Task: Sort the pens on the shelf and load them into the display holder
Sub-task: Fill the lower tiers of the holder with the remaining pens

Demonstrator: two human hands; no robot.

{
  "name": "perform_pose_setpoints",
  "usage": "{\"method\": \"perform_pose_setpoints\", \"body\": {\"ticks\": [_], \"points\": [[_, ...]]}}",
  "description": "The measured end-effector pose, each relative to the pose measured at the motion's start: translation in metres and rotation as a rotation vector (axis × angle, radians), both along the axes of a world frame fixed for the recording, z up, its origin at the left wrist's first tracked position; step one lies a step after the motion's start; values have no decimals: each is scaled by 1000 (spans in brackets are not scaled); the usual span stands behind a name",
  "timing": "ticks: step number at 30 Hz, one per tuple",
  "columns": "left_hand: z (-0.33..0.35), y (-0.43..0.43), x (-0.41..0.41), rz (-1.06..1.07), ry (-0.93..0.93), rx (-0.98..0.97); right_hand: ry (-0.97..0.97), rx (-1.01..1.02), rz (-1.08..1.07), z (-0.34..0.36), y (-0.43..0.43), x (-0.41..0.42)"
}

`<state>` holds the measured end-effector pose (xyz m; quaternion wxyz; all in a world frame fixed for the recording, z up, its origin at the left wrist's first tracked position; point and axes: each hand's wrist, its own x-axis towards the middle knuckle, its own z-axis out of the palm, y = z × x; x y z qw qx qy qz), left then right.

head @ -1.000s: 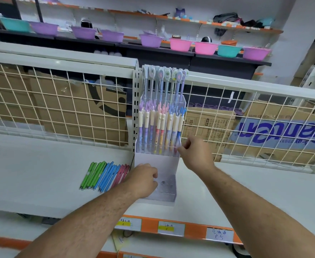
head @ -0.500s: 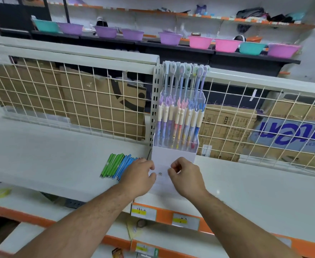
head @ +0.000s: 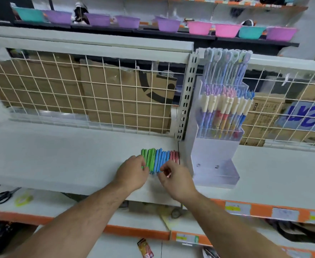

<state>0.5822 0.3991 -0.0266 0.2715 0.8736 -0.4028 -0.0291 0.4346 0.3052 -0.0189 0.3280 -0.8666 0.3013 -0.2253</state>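
A row of loose pens lies side by side on the white shelf [head: 60, 155]: green pens [head: 148, 158] on the left, blue pens [head: 161, 157] in the middle, pink pens [head: 174, 155] on the right. My left hand [head: 132, 171] covers the near ends of the green pens with its fingers bent down onto them; its grip is hidden. My right hand [head: 176, 178] is at the near ends of the blue and pink pens and pinches a pink pen tip between thumb and fingers. The clear display holder [head: 216, 155] stands just right of the pile, with its upper tiers full of pastel pens.
A wire grid [head: 97, 94] backs the shelf, with cardboard boxes behind it. A slotted metal upright [head: 187, 97] stands between the pile and the holder. Scissors [head: 5, 195] and a yellow tape roll [head: 23, 199] lie on the lower shelf at left. Coloured bowls line the far shelf.
Both hands have left the front of the display holder and moved left to the near ends of the loose pens. The view has swung left and closer.
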Motion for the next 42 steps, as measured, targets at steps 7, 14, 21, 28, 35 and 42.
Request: {"method": "perform_pose_setpoints", "body": {"ticks": [7, 14, 21, 28, 35, 42], "points": [[-15, -6, 37, 67, 218, 190, -87, 343, -259, -26, 15, 17], [-22, -17, 37, 121, 164, 237, -78, 371, -277, -26, 13, 20], [-25, -18, 37, 160, 175, 168, -64, 350, -306, -27, 13, 20], [-22, -20, 37, 173, 159, 177, -76, 357, -315, -28, 14, 19], [-24, -22, 33, 124, 96, 242, -81, 374, -306, -32, 11, 20], [-24, -25, 33, 83, 51, 325, -122, 430, -283, -35, 10, 19]]}}
